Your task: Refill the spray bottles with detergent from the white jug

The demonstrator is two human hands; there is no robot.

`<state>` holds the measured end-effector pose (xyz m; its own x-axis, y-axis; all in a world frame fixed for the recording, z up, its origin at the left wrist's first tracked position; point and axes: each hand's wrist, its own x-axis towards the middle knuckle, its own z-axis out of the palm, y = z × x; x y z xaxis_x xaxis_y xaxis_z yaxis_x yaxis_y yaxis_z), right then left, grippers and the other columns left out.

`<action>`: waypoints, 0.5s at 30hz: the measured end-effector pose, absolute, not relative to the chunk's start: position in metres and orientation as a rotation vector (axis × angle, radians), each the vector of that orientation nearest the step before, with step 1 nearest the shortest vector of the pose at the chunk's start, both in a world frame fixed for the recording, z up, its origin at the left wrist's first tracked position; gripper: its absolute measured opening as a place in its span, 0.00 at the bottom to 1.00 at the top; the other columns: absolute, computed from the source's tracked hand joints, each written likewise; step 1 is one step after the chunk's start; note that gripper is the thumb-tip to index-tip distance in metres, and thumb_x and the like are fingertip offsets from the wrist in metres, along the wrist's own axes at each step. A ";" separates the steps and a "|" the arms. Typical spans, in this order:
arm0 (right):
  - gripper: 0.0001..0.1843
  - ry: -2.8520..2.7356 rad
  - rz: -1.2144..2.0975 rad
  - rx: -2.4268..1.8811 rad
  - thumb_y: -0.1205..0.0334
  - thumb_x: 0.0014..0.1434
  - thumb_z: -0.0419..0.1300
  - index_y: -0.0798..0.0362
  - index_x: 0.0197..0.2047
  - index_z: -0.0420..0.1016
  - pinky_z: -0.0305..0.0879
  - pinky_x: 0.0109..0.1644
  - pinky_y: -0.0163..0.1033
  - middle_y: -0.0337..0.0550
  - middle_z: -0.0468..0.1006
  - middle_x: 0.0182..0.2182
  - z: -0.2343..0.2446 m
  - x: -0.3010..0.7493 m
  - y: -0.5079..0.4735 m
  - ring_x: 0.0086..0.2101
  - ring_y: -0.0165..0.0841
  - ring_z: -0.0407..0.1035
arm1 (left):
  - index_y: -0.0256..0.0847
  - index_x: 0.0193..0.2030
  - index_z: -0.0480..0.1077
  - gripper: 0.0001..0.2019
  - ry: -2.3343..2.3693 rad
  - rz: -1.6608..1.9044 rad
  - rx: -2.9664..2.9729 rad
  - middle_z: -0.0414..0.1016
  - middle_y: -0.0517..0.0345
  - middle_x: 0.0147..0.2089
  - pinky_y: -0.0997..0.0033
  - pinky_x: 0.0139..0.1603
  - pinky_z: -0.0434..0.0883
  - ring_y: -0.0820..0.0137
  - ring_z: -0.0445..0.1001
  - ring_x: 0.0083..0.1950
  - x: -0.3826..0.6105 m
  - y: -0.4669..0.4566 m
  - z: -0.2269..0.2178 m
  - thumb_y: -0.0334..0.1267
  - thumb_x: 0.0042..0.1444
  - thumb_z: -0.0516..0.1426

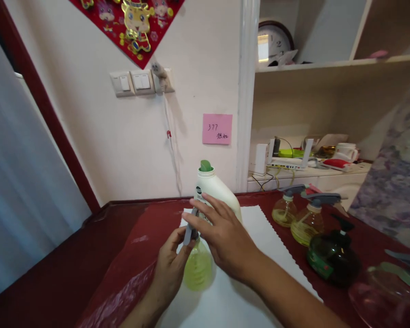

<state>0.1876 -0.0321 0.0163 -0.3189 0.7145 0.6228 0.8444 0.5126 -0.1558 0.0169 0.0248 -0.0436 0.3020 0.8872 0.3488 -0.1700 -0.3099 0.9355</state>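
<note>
A small round clear pump bottle [198, 269] with yellow-green liquid stands on a white sheet, its grey pump head [189, 230] tilted steeply at the neck. My left hand [172, 259] is closed on the pump head, thumb and fingers at its lower end. Fingers outstretched, my right hand [227, 237] reaches over from the right with its fingertips at the pump head's upper end; its thumb is hidden. Just behind the hands stands a large pale green jug-like bottle [222, 189], uncapped, with a green piece [205, 166] showing in its mouth.
On the right of the dark red table [123, 264] stand two similar pump bottles [307, 225], a dark green pump bottle [333, 257] and a clear pinkish container [386, 294]. The white sheet [256, 218] lies beneath my hands. A shelf with a white router [287, 163] is behind.
</note>
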 end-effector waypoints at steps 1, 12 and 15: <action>0.32 -2.228 -0.282 -1.264 0.75 0.65 0.52 0.42 0.69 0.61 0.48 0.71 0.64 0.44 0.58 0.72 0.028 0.189 -0.027 0.72 0.46 0.41 | 0.40 0.49 0.76 0.17 0.678 1.243 1.504 0.80 0.50 0.49 0.63 0.53 0.70 0.58 0.75 0.51 0.017 0.026 -0.044 0.47 0.58 0.65; 0.09 -2.627 -0.229 -1.371 0.61 0.64 0.64 0.46 0.48 0.78 0.55 0.61 0.55 0.42 0.78 0.42 0.070 0.188 -0.004 0.44 0.37 0.72 | 0.42 0.54 0.73 0.21 0.697 1.201 1.560 0.78 0.49 0.53 0.59 0.56 0.66 0.55 0.73 0.55 0.015 0.016 -0.065 0.43 0.54 0.66; 0.08 -2.655 -0.137 -1.413 0.63 0.65 0.63 0.47 0.47 0.79 0.60 0.49 0.44 0.41 0.78 0.40 0.077 0.185 -0.007 0.40 0.35 0.71 | 0.42 0.50 0.76 0.17 0.748 1.197 1.627 0.78 0.50 0.51 0.60 0.54 0.66 0.55 0.73 0.53 0.016 0.015 -0.070 0.42 0.55 0.66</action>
